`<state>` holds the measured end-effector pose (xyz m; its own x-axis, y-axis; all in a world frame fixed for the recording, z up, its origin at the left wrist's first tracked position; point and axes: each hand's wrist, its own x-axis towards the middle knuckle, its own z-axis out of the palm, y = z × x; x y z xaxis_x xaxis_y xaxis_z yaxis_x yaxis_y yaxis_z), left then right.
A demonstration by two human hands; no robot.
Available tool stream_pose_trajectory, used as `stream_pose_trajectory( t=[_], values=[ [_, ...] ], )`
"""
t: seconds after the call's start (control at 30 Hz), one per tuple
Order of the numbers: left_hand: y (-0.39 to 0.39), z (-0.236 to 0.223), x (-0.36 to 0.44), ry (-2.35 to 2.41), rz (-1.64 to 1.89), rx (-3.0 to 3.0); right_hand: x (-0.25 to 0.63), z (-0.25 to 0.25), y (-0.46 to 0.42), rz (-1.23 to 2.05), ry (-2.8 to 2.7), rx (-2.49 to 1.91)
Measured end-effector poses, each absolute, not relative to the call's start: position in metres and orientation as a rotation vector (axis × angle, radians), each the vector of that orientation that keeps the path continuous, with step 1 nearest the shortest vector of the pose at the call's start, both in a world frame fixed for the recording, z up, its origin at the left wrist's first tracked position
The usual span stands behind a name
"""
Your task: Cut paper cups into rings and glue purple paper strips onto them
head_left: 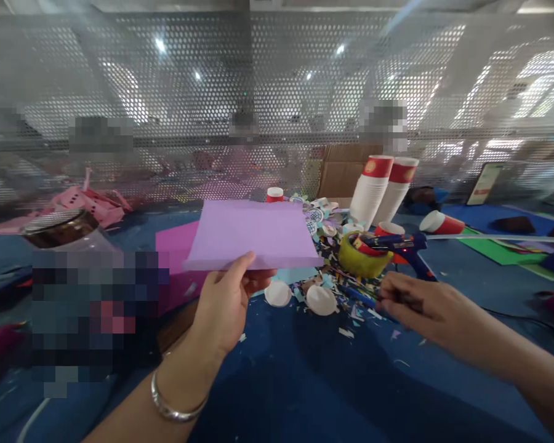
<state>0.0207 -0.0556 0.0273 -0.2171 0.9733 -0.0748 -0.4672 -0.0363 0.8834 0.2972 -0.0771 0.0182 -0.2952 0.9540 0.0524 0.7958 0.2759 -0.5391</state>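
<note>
My left hand grips the near edge of a lilac sheet of paper, thumb on top and fingers beneath. A narrow strip along the sheet's near edge is folded down. My right hand is closed above the table, right of the sheet. A slim blue tool lies by its fingertips; whether the fingers hold it, I cannot tell. Just beyond that hand a dark blue glue gun rests against a yellow roll of tape. Two white paper discs lie below the sheet among cut scraps.
Stacked paper cups stand at the back before a cardboard box. A tipped red cup and green paper are on the right. Magenta paper and a lidded jar are left. A perforated metal screen closes the back.
</note>
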Motion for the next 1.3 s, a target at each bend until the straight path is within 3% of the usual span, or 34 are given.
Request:
stream_pose_trajectory(
  t=[0.5, 0.63, 0.93, 1.3],
  values=[
    [-0.053, 0.031, 0.02, 1.093, 1.583, 0.786, 0.259, 0.021, -0.058, 1.161, -1.455, -1.112],
    [-0.052, 0.029, 0.02, 1.121, 1.526, 0.798, 0.254, 0.007, -0.057, 1.063, -1.439, -1.212],
    [-0.052, 0.028, 0.022, 1.135, 1.513, 0.772, 0.261, 0.002, -0.063, 0.548, -2.08, -1.149],
    [-0.053, 0.026, 0.026, 1.1, 1.485, 0.885, 0.259, 0.001, -0.066, 0.534, -2.197, -1.111]
  ],
)
